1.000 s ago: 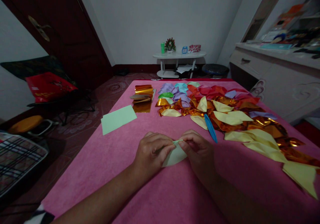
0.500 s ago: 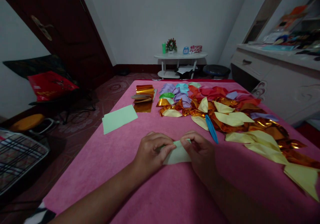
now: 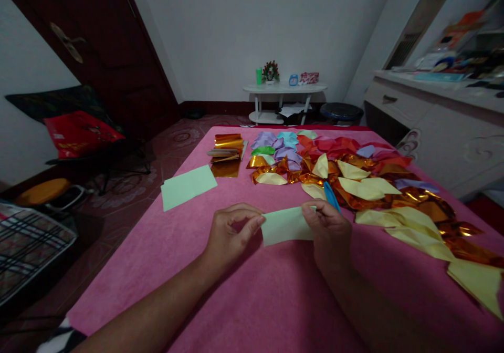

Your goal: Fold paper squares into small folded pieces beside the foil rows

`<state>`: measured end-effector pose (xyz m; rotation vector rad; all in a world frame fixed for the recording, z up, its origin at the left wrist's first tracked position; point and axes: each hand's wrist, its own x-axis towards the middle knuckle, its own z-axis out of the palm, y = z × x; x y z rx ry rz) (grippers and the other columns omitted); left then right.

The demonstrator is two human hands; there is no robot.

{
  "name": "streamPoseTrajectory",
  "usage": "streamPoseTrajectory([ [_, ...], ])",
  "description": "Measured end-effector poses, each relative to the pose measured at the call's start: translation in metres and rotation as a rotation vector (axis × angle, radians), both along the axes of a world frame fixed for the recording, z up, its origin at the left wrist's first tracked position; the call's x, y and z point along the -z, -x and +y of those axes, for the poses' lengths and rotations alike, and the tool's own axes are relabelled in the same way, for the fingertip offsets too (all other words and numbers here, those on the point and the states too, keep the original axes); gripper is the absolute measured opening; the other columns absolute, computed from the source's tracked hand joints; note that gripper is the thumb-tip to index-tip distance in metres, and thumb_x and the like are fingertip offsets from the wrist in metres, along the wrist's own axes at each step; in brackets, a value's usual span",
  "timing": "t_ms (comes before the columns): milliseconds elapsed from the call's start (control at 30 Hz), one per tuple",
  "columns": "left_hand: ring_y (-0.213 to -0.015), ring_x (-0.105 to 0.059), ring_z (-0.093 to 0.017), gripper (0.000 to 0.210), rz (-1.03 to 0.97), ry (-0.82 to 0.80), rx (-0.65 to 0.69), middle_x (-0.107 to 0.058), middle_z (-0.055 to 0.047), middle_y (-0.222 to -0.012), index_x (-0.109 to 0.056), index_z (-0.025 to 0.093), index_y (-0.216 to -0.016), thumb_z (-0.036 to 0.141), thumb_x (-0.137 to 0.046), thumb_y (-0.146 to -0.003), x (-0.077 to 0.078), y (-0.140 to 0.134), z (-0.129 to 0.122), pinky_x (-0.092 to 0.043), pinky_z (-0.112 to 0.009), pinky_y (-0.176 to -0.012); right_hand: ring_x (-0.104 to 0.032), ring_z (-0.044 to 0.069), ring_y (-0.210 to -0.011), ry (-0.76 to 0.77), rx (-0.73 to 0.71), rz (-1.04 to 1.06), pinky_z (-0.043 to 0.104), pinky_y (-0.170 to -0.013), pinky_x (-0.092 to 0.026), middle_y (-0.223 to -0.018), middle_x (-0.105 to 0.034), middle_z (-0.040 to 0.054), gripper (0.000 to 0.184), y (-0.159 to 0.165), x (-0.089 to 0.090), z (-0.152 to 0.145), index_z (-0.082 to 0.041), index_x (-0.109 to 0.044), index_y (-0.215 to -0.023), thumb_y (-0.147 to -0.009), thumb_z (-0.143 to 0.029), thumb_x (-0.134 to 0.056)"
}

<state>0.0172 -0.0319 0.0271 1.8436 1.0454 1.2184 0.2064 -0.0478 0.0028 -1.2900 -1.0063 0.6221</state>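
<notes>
A pale green sheet of paper (image 3: 286, 226) is stretched between my two hands, above the pink tablecloth. My left hand (image 3: 232, 232) pinches its upper left corner between thumb and fingers. At the other end, my right hand (image 3: 331, 232) grips the right edge, thumb on the near face. Beyond my left hand, more pale green sheets (image 3: 189, 186) lie flat on the cloth. A blue pen-like object (image 3: 332, 195) lies just past my right fingers, partly hidden by them.
Folded gold and yellow paper pieces (image 3: 370, 187) spread over the table's right side, with purple and red ones behind. A stack of gold foil paper (image 3: 227, 156) sits at the back left. The pink tablecloth (image 3: 236, 311) covers the table; a white dresser (image 3: 441, 111) stands right.
My hands have moved apart, the right one shifting right and slightly up. More of the green paper now shows between them, and the right hand covers the blue object's lower end.
</notes>
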Motion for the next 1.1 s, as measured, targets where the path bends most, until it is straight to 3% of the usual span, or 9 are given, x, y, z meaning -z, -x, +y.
streamPoseTrajectory([
  [233,-0.071,-0.062,-0.015,0.020,-0.003,0.009,-0.028,-0.068,-0.005,-0.073,-0.068,0.016,-0.068,0.025,-0.060,-0.083,0.000,0.002,0.000,-0.049,-0.027,-0.069,-0.045,0.011,-0.048,0.032,0.071,0.091,0.022,-0.044,-0.032,-0.054,-0.053,-0.0034,0.018,-0.006,0.001,0.006,-0.017,-0.063,-0.071,-0.072,-0.034,-0.066],
  [367,-0.078,-0.061,-0.016,0.008,-0.049,-0.006,-0.069,-0.067,-0.005,-0.084,-0.067,0.016,-0.082,0.023,-0.064,-0.080,-0.001,0.001,0.001,-0.049,-0.027,-0.072,-0.049,0.013,-0.053,0.005,0.024,0.016,0.023,-0.047,-0.035,-0.059,-0.056,-0.0023,0.017,-0.003,0.000,0.003,-0.018,-0.062,-0.069,-0.075,-0.033,-0.064],
  [433,-0.078,-0.061,-0.016,0.012,-0.045,-0.003,-0.043,-0.067,-0.006,-0.087,-0.068,0.017,-0.087,0.022,-0.067,-0.077,-0.001,-0.001,0.002,-0.049,-0.026,-0.070,-0.051,0.014,-0.056,-0.013,-0.005,-0.029,0.023,-0.049,-0.036,-0.062,-0.058,-0.0013,0.016,-0.001,0.000,0.000,-0.018,-0.063,-0.070,-0.077,-0.033,-0.062],
  [567,-0.081,-0.062,-0.017,0.007,-0.047,-0.007,0.054,-0.068,-0.007,-0.086,-0.072,0.017,-0.081,0.021,-0.068,-0.076,0.001,-0.003,0.001,-0.050,-0.028,-0.073,-0.053,0.015,-0.061,-0.041,-0.069,-0.096,0.024,-0.053,-0.039,-0.068,-0.059,-0.0006,0.014,0.003,-0.002,-0.004,-0.019,-0.063,-0.072,-0.080,-0.031,-0.061],
  [700,-0.077,-0.062,-0.016,0.009,-0.078,0.050,0.067,-0.068,-0.007,-0.080,-0.073,0.016,-0.077,0.022,-0.066,-0.079,0.005,-0.003,-0.001,-0.050,-0.028,-0.070,-0.053,0.014,-0.065,-0.068,-0.084,-0.138,0.023,-0.056,-0.039,-0.069,-0.058,-0.0011,0.013,0.004,-0.004,-0.007,-0.019,-0.062,-0.072,-0.081,-0.028,-0.060],
  [933,-0.067,-0.060,-0.015,0.016,-0.125,0.186,-0.007,-0.067,-0.006,-0.072,-0.072,0.015,-0.070,0.025,-0.065,-0.080,0.006,-0.002,0.001,-0.048,-0.024,-0.061,-0.053,0.014,-0.068,-0.101,-0.066,-0.137,0.023,-0.058,-0.039,-0.072,-0.059,-0.0010,0.012,0.006,-0.004,-0.008,-0.019,-0.063,-0.073,-0.082,-0.026,-0.061],
  [1100,-0.068,-0.061,-0.014,0.011,-0.158,0.216,-0.070,-0.069,-0.006,-0.072,-0.071,0.014,-0.067,0.021,-0.068,-0.075,0.007,-0.002,0.002,-0.049,-0.023,-0.063,-0.055,0.014,-0.068,-0.094,-0.073,-0.151,0.023,-0.060,-0.041,-0.072,-0.060,-0.0011,0.011,0.006,-0.006,-0.008,-0.019,-0.064,-0.073,-0.082,-0.025,-0.061],
])
